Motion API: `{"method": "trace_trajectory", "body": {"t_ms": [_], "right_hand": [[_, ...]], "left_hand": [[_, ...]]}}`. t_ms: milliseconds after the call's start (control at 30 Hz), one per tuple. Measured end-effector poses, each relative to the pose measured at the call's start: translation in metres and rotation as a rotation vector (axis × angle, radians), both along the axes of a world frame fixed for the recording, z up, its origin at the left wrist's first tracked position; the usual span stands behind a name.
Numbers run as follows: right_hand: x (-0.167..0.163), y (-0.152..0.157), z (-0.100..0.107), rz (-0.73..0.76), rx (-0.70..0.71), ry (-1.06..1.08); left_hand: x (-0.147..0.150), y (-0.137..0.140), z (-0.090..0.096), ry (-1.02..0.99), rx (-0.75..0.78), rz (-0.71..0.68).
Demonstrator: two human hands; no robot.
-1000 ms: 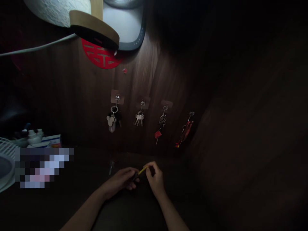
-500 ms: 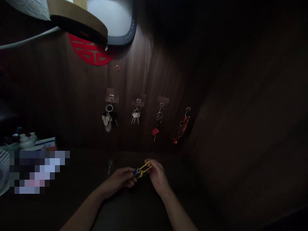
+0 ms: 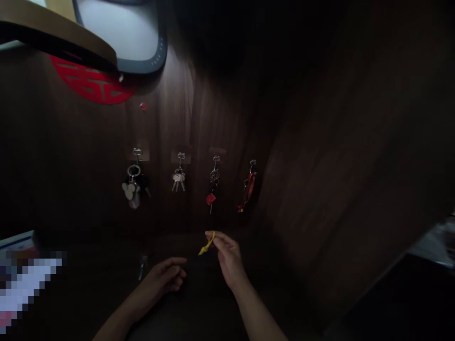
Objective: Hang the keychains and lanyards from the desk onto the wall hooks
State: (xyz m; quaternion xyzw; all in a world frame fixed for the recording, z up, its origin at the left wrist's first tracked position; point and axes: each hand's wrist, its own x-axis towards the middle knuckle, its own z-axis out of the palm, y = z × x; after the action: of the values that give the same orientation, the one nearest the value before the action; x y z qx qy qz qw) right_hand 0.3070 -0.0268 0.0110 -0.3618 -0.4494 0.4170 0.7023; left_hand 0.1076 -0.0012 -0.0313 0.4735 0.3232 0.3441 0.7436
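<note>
My right hand [image 3: 229, 258] pinches a yellow cord loop [image 3: 206, 248] with a knot near its lower end. Whatever hangs below that knot is too dark to make out. To its left, my left hand [image 3: 169, 275] is empty, its fingers loosely stretched and apart from the cord. A loose key [image 3: 142, 268] lies on the dark surface just beyond my left wrist. On the wall ahead hang a key bunch with a mouse-head charm [image 3: 133, 192], a set of silver keys [image 3: 178, 179], keys with a red tag [image 3: 211, 199], and a red strap [image 3: 250, 187].
Metal hooks [image 3: 181, 156] hold the hung items in a row. Above left are a red paper cutout [image 3: 103, 90], a tan curved band [image 3: 64, 35] and a dark-rimmed pale panel [image 3: 119, 33]. A box [image 3: 17, 240] stands at far left. A brown wooden panel [image 3: 320, 180] rises on the right.
My left hand has let go of the blue item on the yellow cord and drawn back to the left. My right hand keeps the cord. The view has shifted right.
</note>
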Motion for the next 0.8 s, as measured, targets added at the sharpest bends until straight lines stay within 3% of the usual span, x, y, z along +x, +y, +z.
{"method": "trace_trajectory", "body": {"t_ms": [233, 433, 800], "right_hand": [[0.039, 0.008, 0.033, -0.362, 0.107, -0.177], [0.076, 0.032, 0.072, -0.694, 0.262, -0.132], [0.123, 0.081, 0.127, -0.805, 0.354, -0.186]], "left_hand": [[0.002, -0.003, 0.009, 0.03, -0.031, 0.004], [0.004, 0.0, 0.006, 0.079, -0.041, 0.028], [0.006, 0.01, -0.014, 0.071, -0.038, 0.043]]}}
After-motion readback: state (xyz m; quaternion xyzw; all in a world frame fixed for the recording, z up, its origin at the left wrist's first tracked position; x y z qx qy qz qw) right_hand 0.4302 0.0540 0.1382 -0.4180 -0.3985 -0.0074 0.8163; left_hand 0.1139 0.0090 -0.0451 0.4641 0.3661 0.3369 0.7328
